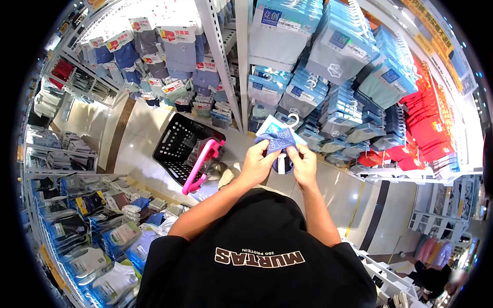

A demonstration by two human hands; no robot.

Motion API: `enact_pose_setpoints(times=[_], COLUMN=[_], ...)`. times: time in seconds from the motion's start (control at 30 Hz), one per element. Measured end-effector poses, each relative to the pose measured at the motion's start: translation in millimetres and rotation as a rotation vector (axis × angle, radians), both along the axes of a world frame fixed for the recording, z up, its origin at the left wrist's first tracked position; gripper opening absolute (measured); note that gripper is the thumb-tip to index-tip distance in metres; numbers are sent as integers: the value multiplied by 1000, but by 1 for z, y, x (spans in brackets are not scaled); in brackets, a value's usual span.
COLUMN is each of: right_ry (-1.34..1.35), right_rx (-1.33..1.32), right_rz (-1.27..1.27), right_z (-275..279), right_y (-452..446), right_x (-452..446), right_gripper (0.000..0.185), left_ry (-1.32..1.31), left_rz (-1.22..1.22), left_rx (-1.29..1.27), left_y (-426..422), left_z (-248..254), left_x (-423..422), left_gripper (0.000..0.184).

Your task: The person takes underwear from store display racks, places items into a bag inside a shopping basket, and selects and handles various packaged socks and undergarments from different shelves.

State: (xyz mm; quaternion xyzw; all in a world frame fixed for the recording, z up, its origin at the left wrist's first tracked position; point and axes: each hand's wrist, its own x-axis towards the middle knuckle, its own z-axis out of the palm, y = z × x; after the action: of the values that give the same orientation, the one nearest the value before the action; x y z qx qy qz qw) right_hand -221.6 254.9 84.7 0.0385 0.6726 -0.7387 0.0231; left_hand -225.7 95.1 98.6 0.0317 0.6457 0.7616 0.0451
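Note:
Both hands hold a hanging garment pack (280,141) in front of my chest. It has a blue printed card, a white plastic hook at its top and dark blue fabric partly showing below. My left hand (256,163) pinches the card's left side. On the right edge, the fingers and thumb of my right hand (304,163) are closed. My fingers hide part of the pack, so the exact kind of garment cannot be made out. Just beyond it hang rows of similar light-blue packs (339,46) on hooks.
A black shopping basket (177,138) with a pink handle (197,174) stands on the tiled floor to the left. Bins of packaged socks (82,262) line the lower left. Red packs (426,113) hang at right. A person (434,274) is at the lower right.

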Motion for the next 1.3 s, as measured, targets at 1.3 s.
enact_pose_setpoints(times=[1.3], right_ry=[173], right_rx=[309], right_rz=[-518], right_z=[-136], right_y=[71], right_x=[-128], right_gripper=[27], left_ry=[-73], left_rz=[439], left_rx=[-1131], left_y=[-151], left_z=[-96], left_x=[21], left_gripper=[36])
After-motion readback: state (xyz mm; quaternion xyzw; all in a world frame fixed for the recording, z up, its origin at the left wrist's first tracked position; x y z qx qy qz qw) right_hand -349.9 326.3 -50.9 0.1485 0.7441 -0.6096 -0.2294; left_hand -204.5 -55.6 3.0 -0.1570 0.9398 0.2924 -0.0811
